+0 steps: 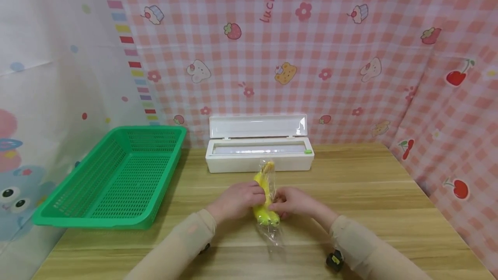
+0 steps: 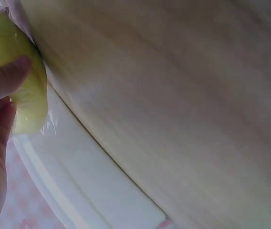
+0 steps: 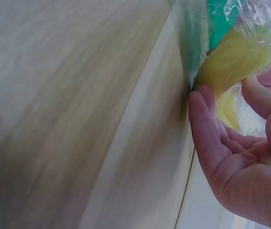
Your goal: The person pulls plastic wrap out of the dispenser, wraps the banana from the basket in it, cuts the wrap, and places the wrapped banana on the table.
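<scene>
A bunch of yellow bananas (image 1: 263, 216) with clear plastic film around it is held over the table's middle, stem end pointing away from me. My left hand (image 1: 239, 198) grips it from the left side, thumb laid across the yellow skin in the left wrist view. From the right, my right hand (image 1: 297, 202) holds the bunch with bent fingers below and the thumb against the banana (image 3: 240, 59). A loose tail of film (image 1: 273, 237) hangs off the near end. Behind the bunch stands a white cling film dispenser (image 1: 249, 165), its clear lid (image 1: 258, 126) raised.
A green plastic basket (image 1: 146, 221) with perforated sides stands at the left of the wooden table (image 1: 358, 180). On the dispenser's right end sits a small green slider (image 1: 308, 151). A pink checkered cloth (image 1: 249, 46) hangs behind the table.
</scene>
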Action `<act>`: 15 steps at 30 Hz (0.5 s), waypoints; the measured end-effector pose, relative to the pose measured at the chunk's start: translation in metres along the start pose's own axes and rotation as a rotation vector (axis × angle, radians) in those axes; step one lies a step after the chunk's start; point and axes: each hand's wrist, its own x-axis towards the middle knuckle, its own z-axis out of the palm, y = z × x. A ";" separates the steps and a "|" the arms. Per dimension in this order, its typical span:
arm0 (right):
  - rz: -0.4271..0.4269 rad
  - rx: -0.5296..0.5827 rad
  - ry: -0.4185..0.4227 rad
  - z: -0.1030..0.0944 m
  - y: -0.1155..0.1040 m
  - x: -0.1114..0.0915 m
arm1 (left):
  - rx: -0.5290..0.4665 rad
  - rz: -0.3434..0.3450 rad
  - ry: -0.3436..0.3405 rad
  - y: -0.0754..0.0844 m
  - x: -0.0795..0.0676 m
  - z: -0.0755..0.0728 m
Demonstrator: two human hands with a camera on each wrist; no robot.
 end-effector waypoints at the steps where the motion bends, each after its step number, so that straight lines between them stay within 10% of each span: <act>1: 0.003 -0.001 0.007 0.001 -0.002 0.000 | -0.018 -0.006 -0.002 0.000 -0.001 -0.001; 15: 0.023 -0.040 0.098 0.009 -0.010 0.002 | -0.127 -0.041 -0.018 -0.003 -0.019 -0.001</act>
